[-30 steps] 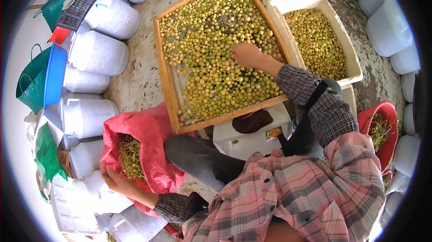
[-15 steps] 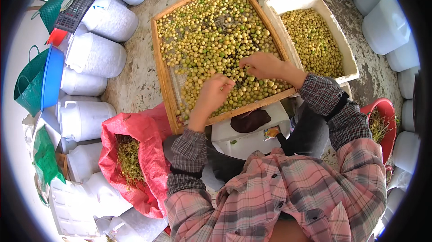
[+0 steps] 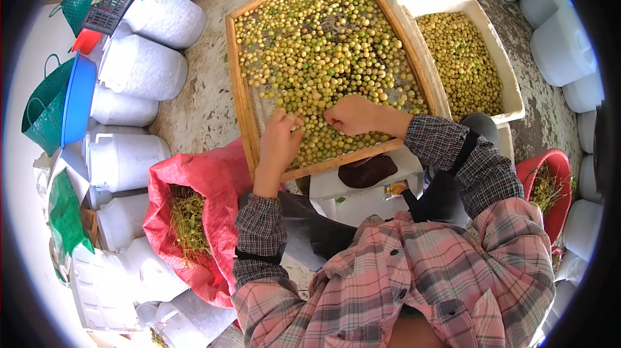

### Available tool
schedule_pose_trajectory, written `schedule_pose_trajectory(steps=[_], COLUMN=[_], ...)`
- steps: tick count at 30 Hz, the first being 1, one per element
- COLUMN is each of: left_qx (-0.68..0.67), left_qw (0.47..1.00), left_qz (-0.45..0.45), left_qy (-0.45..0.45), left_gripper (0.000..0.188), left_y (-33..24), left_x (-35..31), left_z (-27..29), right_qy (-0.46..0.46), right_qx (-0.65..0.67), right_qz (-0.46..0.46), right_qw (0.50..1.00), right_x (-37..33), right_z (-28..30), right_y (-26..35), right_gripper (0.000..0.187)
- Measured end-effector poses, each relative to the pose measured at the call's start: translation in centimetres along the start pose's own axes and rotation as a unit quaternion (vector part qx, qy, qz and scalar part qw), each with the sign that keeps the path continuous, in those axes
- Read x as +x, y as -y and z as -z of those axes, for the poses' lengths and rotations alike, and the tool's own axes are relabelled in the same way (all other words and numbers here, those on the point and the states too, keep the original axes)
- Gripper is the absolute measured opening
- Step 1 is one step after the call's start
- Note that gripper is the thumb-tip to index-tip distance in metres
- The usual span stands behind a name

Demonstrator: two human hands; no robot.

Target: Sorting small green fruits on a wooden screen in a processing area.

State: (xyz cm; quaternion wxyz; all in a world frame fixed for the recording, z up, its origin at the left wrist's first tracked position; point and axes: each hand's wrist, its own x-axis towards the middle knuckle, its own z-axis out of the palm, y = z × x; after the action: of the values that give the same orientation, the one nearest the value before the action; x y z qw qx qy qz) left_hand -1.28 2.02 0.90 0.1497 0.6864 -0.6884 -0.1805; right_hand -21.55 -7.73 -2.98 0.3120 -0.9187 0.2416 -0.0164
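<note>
A wood-framed mesh tray [image 3: 240, 99] holds many small round yellow-green fruits [image 3: 310, 50], with dark bits of debris among them. Over its near left part my left hand [image 3: 279, 143] is closed, thumb and fingers pinched together. Something small and pale shows at those fingertips, too small to name. My right hand [image 3: 354, 115] is closed above the near middle of the tray. Its fingertips point down at the fruits, and whatever they hold is hidden. Beside the tray's right edge stands a white foam box [image 3: 513, 83] filled with similar fruits [image 3: 459, 63].
A red woven sack [image 3: 217, 218] of dry stems [image 3: 186, 222] stands at left, a red basin [image 3: 560, 186] at right. Under the tray's near edge is a white stool-like block [image 3: 333, 186]. White drums [image 3: 143, 66], a blue basin [image 3: 78, 99] and a black crate [image 3: 119, 0] line the left wall.
My left hand has moved left, toward the tray's left edge. My right hand has come nearer and to the left, and its fingers are more curled. The whole view has shifted slightly.
</note>
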Motion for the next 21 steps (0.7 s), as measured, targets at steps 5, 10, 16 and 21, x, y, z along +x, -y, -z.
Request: schedule_pose_trajectory(steps=[5,10,16,21], left_qx=[0.032,0.041,-0.002,0.058], left_qw=[0.999,0.998,0.999,0.996], left_qz=[-0.021,0.029,-0.005,-0.059], left_qy=[0.037,-0.044,-0.054,-0.012], left_gripper=[0.022,0.02,0.016,0.008], left_y=[-1.7,0.4,1.0,-0.1], left_x=[-2.4,-1.2,-0.9,-1.2], left_z=[-1.4,-1.0,0.1,-1.9], right_qy=[-0.008,0.099,0.119,0.103], right_qx=[0.003,-0.076,-0.108,-0.114], right_qz=[0.013,-0.005,-0.019,-0.047], right_qw=[1.0,0.992,0.987,0.987], right_x=[0.6,2.5,2.2,1.9], right_z=[-0.4,-0.4,0.0,-0.8], right_y=[0.4,1.6,2.8,3.7], right_gripper=[0.008,0.011,0.01,0.011])
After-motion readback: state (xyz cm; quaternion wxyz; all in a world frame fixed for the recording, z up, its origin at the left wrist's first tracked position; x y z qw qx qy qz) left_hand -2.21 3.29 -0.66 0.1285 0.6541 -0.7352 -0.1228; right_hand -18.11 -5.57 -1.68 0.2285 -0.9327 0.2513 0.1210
